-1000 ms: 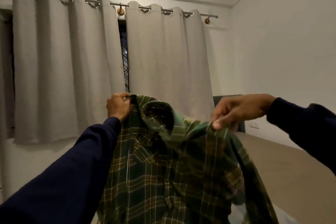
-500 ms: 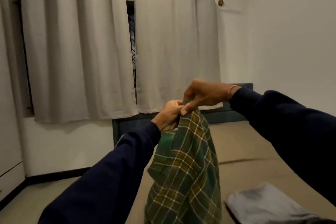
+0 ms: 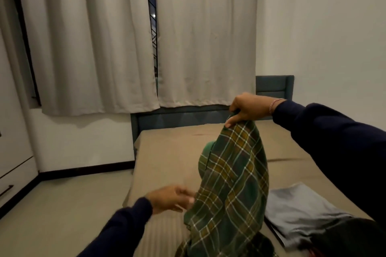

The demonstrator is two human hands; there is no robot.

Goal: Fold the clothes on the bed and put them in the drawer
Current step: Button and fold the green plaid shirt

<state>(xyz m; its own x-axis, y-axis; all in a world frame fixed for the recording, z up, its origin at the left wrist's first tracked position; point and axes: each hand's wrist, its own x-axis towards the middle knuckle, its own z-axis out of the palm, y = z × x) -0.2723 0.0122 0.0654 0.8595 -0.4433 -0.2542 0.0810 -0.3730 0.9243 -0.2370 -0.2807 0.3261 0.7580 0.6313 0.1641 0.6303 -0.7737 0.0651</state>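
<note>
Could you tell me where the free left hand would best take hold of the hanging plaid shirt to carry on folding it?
Probably the lower left edge of the plaid shirt, approached from the left. The right hand pinches its top, so it hangs in a narrow drape over the bed, and that edge faces the left hand, blurred, fingers extended beside it.

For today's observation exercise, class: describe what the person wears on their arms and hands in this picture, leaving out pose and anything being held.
Both arms are covered by long dark navy blue sleeves that end at the wrists. The right hand is bare, with a thin pink-and-white beaded bracelet at the wrist just before the cuff. The left hand is bare too and motion-blurred; no ring, watch or bracelet can be made out on it.
</note>
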